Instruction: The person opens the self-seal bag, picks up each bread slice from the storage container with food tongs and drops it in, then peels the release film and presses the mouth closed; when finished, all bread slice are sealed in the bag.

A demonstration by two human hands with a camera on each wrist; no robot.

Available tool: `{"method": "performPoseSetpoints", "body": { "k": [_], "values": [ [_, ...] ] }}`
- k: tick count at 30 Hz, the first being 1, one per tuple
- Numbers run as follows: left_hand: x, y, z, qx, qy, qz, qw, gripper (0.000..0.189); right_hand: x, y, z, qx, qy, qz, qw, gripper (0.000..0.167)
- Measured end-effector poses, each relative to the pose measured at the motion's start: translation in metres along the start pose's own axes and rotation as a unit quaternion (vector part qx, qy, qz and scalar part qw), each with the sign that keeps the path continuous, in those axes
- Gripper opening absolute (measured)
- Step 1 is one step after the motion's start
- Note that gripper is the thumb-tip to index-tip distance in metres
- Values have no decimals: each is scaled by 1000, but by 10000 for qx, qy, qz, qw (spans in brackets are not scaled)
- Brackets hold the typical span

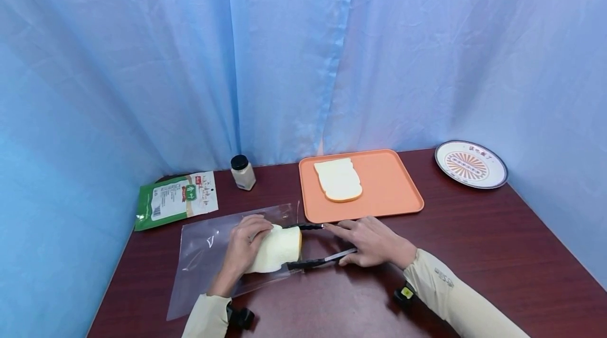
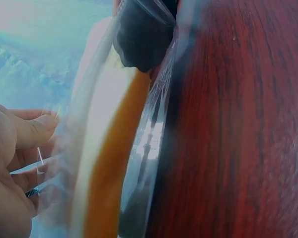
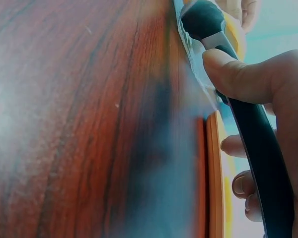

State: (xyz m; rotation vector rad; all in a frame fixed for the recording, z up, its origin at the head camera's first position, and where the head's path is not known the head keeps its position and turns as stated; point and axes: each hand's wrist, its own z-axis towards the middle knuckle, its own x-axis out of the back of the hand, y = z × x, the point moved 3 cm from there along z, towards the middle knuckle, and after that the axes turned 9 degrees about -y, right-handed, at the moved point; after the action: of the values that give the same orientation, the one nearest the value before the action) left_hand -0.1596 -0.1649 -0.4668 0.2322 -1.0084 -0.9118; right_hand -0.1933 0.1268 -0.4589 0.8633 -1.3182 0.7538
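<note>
A slice of bread [image 1: 277, 249] lies at the right end of a clear plastic bag [image 1: 201, 269], with film around its crust in the left wrist view. My left hand [image 1: 244, 243] pinches the bag's film beside the bread, thumb and fingers bent. From the right, my right hand [image 1: 372, 242] holds metal tongs [image 1: 305, 264] with black tips, thumb on one arm and fingers on the other. The tongs are spread, one tip at each side of the slice's right end. How deep the slice sits in the bag is hard to tell.
Behind the hands, an orange tray [image 1: 389, 185] carries another bread slice [image 1: 339, 180]. A white patterned plate [image 1: 471, 164] stands at the back right. At the back left are a black-capped jar [image 1: 243, 173] and a green-and-white packet [image 1: 175, 198]. Blue curtains [image 1: 284, 64] border the table.
</note>
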Motion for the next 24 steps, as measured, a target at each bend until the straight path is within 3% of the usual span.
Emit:
{"method": "performPoseSetpoints", "body": {
  "k": [12, 24],
  "values": [
    [-1, 2, -1, 193, -226, -90, 9995, 16, 0, -5, 11, 167, -33, 129, 9998, 77],
    [-1, 5, 1, 18, -217, -116, 9997, 15, -1, -10, 23, 195, 88, 17, 9998, 79]
  ]
}}
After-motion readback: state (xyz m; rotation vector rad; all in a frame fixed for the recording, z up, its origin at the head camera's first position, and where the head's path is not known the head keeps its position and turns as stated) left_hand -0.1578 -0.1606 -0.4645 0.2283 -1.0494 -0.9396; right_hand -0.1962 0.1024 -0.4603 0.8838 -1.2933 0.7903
